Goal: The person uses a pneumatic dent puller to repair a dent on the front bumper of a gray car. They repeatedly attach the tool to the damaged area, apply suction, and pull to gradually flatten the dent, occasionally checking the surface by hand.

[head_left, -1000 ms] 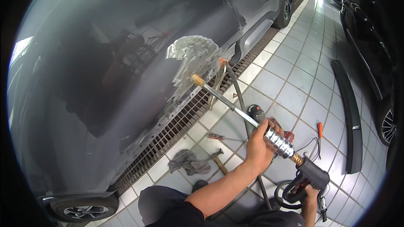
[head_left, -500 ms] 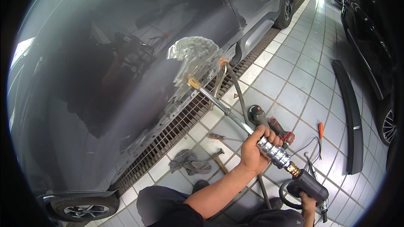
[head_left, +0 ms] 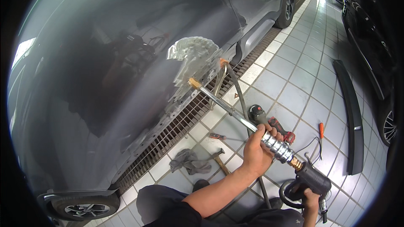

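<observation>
Black at the rear and chrome forward, the puller [head_left: 278, 148] lies with its long axis slanting from lower right up and left, away from the person, brass tip [head_left: 195, 83] foremost. The right hand [head_left: 312, 199] is closed round its grip [head_left: 315, 180], some fingers hidden. Farther along, the left hand [head_left: 256, 153] grips it where the shaft [head_left: 242, 120] meets the ribbed sleeve [head_left: 276, 147], fingers curled round. Beyond the left forearm, a grey cloth [head_left: 189, 163] and a hammer [head_left: 220, 164] lie on the tiles [head_left: 286, 92]; a red power tool [head_left: 283, 130] rests past the left hand. The tip seems to touch the lower part of a bare patch [head_left: 197, 52] low on the grey car [head_left: 126, 113]. Off right, a trim strip [head_left: 350, 120] lies beside a black car [head_left: 370, 38].
</observation>
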The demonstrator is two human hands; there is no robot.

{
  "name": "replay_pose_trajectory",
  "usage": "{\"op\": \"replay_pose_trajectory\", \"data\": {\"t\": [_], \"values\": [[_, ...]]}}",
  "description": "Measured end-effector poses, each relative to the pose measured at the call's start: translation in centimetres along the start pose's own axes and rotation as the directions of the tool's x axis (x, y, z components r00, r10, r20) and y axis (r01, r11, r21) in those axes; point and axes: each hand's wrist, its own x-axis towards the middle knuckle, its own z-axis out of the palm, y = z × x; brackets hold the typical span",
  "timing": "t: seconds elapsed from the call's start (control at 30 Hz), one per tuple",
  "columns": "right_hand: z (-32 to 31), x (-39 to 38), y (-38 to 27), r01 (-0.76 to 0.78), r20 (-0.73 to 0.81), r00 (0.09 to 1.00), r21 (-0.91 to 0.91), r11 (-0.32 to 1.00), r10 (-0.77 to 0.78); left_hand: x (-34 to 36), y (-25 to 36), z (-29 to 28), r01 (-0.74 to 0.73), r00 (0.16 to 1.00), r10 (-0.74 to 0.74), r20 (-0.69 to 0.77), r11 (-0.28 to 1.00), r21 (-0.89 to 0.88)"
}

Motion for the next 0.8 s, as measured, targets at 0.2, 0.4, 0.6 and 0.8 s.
{"op": "replay_pose_trajectory", "data": {"t": [0.2,0.4,0.6,0.8], "values": [[-0.9,0.5,0.8,-0.093,-0.078,0.992,0.100,0.991,0.101,0.7,0.4,0.2,0.029,1.000,-0.029,0.012,0.999,-0.024],[-3.5,-2.7,3.2,-0.149,-0.132,0.983,-0.159,0.976,0.129,-0.1,1.0,-0.4,0.047,0.994,-0.043,0.102,0.998,-0.044],[-6.4,-4.8,7.1,-0.260,-0.273,0.944,-0.257,0.931,0.188,-0.3,1.1,-0.5,0.049,0.991,-0.045,0.125,0.998,-0.031],[-5.5,-3.9,5.8,-0.184,-0.202,0.971,-0.308,0.933,0.125,0.0,1.8,-0.5,0.044,0.993,-0.039,0.112,0.998,-0.041]]}}
